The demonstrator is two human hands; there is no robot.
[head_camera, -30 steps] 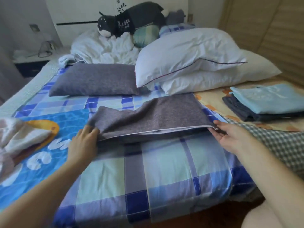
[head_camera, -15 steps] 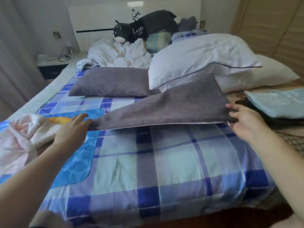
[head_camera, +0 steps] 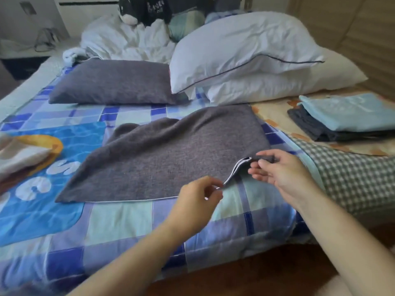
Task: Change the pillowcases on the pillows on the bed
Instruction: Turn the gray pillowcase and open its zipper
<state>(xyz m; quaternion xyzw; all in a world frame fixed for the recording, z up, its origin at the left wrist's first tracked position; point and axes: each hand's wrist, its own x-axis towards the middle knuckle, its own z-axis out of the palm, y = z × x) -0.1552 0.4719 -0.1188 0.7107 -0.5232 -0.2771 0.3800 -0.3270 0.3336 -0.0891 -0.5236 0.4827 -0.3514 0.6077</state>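
An empty grey pillowcase (head_camera: pixel 171 159) lies flat on the checked blue bedspread (head_camera: pixel 119 218), its open edge with white lining facing me. My left hand (head_camera: pixel 198 199) pinches that white-lined edge near the right end. My right hand (head_camera: pixel 280 174) holds the pillowcase's right corner, thumb over the grey cloth. Behind, a pillow in a grey case (head_camera: pixel 115 82) lies at the left. Two bare white pillows (head_camera: pixel 241 50) are stacked at the right.
Folded light blue and dark cloths (head_camera: pixel 346 116) sit on the right side of the bed. A crumpled white duvet (head_camera: pixel 119 41) and a dark plush toy (head_camera: pixel 147 11) lie by the headboard. A bundled pale cloth (head_camera: pixel 19 154) rests at the left edge.
My left hand has left the pillowcase's left corner and moved right to pinch the open edge near my right hand. The pillowcase now lies flatter and nearer to me.
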